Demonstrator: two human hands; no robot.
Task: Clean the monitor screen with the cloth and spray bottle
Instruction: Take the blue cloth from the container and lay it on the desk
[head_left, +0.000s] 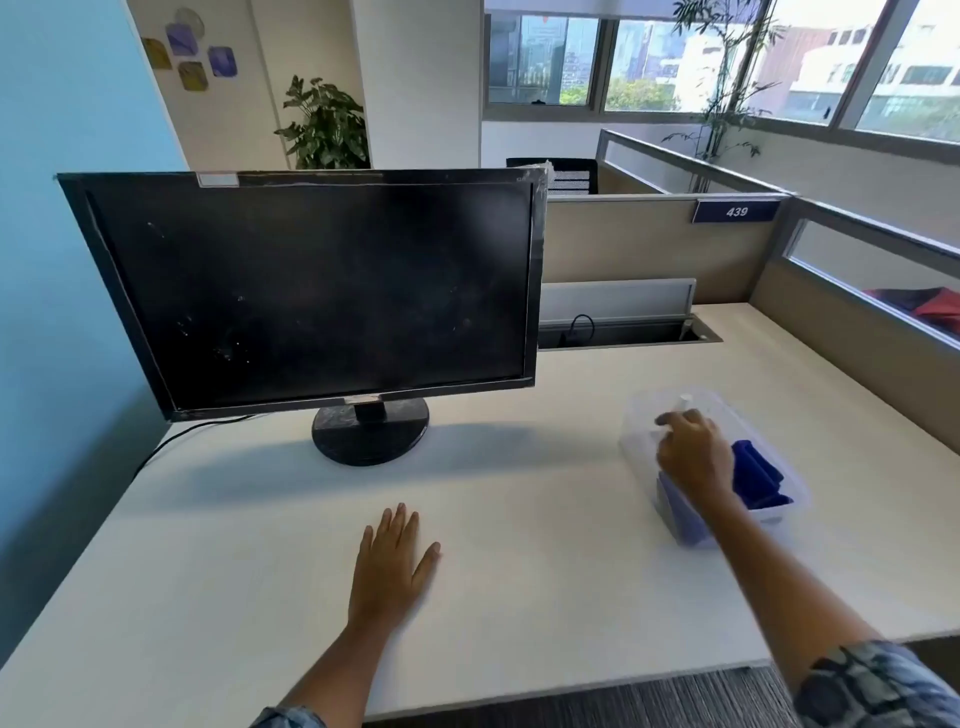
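A black monitor (311, 291) stands on a round base at the back left of the pale desk (519, 545); its dark screen carries dust and white specks. To the right sits a clear plastic tub (641, 415) holding a folded blue cloth (758, 475) and a spray bottle (680, 512) with a pale top and bluish body. My right hand (691, 452) reaches into the tub, fingers curled over the bottle's upper part; blur hides whether they grip it. My left hand (392, 561) lies flat on the desk, fingers spread, holding nothing.
A black cable (171, 441) runs from the monitor off the desk's left side. Behind the monitor is an open cable tray (623, 332) and a beige partition (649, 239) with a "439" label. A blue wall stands on the left. The desk's front edge is near me.
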